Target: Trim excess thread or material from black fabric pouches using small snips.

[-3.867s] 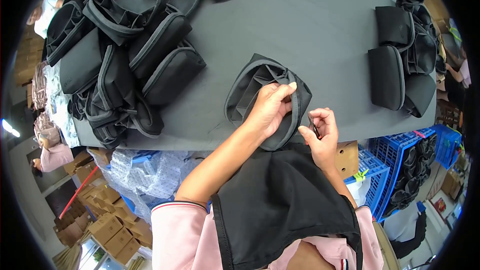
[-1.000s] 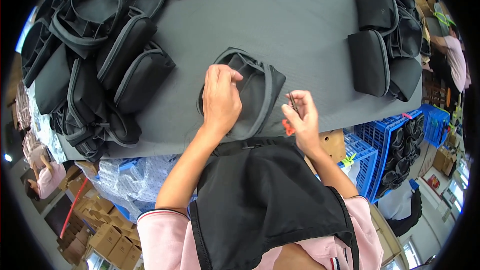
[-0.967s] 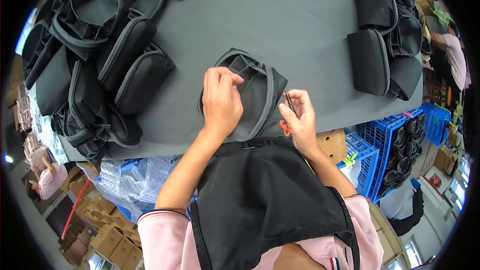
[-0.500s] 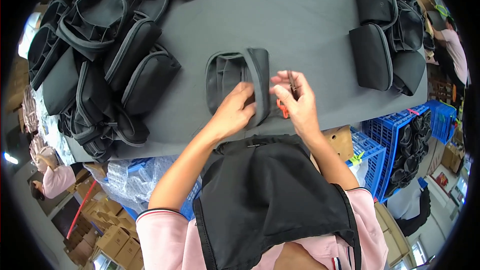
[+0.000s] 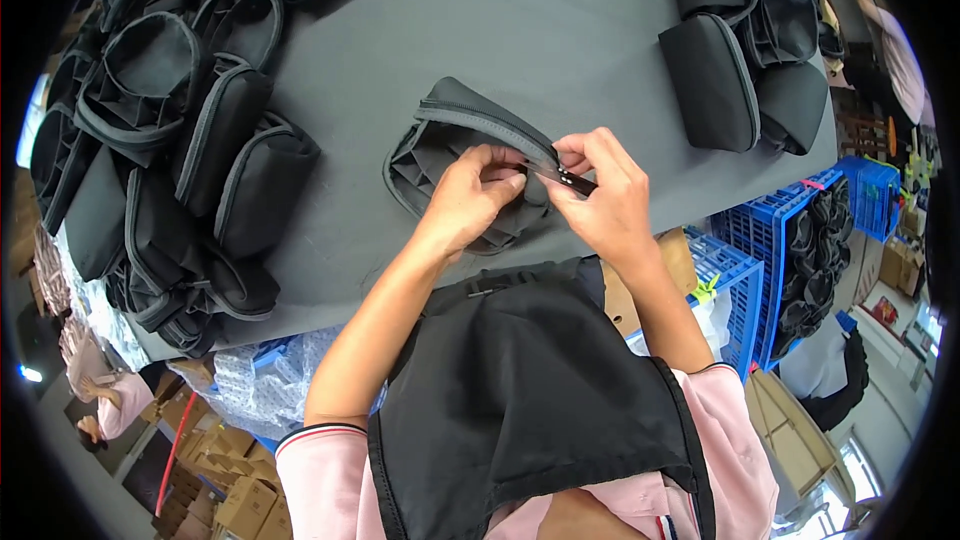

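Observation:
An unzipped black pouch (image 5: 470, 105) with a grey zipper edge stands tilted on the table in front of me. My left hand (image 5: 468, 190) reaches over its opening, thumb and fingers pinched on the inner edge of the pouch. At the pouch's right end, my right hand (image 5: 605, 185) closes around black-handled thread snips (image 5: 577, 181). Their pale blade points left, towards the left fingertips at the zipper edge. What exactly lies between those fingertips is too small to tell.
Piled black pouches (image 5: 228, 140) cover the table's left side, and a smaller group (image 5: 708, 80) sits at the right. Blue crates (image 5: 752, 230), bubble wrap (image 5: 285, 375) and cardboard boxes (image 5: 245, 505) are below the grey table's (image 5: 340, 50) near edge. Other people work at both sides.
The pouch has turned, its zippered side now slanting down to the right. My right hand has come in against it with the snips, beside my left hand. An orange object below the right hand no longer shows.

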`<control>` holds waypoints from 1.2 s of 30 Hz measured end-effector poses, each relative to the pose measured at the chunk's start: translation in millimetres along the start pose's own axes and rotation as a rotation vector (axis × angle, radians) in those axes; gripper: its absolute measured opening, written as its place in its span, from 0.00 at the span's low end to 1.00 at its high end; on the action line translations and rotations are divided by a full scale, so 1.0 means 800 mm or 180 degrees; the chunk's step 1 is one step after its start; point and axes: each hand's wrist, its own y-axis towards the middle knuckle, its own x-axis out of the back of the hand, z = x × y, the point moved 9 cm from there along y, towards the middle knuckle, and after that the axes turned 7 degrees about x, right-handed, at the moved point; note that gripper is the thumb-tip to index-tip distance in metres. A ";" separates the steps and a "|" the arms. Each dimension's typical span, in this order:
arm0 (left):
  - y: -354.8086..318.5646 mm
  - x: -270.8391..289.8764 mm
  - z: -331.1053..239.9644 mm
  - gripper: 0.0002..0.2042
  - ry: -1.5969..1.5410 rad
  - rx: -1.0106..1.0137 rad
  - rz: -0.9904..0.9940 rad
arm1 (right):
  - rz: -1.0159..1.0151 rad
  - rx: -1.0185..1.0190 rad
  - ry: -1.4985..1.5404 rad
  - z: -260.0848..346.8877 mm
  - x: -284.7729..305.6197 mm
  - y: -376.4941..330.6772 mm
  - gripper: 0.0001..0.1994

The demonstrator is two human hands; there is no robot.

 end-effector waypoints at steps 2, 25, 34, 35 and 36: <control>0.000 -0.009 -0.003 0.19 -0.0257 0.0040 0.0211 | -0.0033 0.0209 0.0068 -0.005 0.007 -0.004 0.12; 0.020 0.032 0.022 0.14 -0.0485 0.0061 -0.1145 | 0.0485 -0.1042 0.1092 -0.051 -0.040 -0.078 0.12; 0.022 0.033 0.025 0.13 -0.0354 0.0032 -0.1257 | 0.0575 -0.1317 0.1503 -0.066 -0.057 -0.072 0.10; 0.023 0.033 0.028 0.13 -0.0350 0.0031 -0.1263 | 0.0468 -0.1069 0.1270 -0.062 -0.051 -0.068 0.10; 0.023 0.033 0.029 0.13 -0.0348 0.0029 -0.1268 | 0.0470 -0.1062 0.1266 -0.060 -0.050 -0.067 0.10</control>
